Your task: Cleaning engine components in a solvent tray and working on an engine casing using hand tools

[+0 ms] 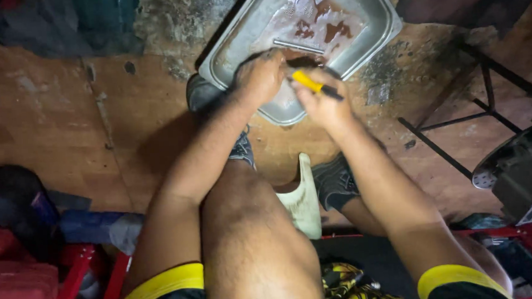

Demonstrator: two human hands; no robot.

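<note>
1. On the bare brown floor [51, 112], just ahead of the person's feet, lies a square metal tray [368, 17] with rounded corners, holding foamy liquid with reddish-brown patches.
2. The left hand [261, 76] is over the tray's near edge, fingers curled downward. Its grip looks closed around something dark at the tray's rim, but what it has hold of cannot be made out.
3. The right hand [321, 101] is just beside the left, almost touching it. Its grip is closed on a tool with a yellow handle [307, 81], whose dark end sticks out to the right past the fingers. Whether the tool is a brush or a blade cannot be told.
4. Both forearms reach down from the knees, one on each side of the left knee, and meet above the tray's near corner.
5. Two dark shoes [335, 179] stand on the floor near the tray, with a pale curved piece [304, 202] between the legs.
6. To the right stands a dark metal frame [488, 104], and beside it a dark bulky object [522, 169].
7. At the lower left and lower right run red frame parts [72, 281], with a red case [15, 290] at the far left.
</note>
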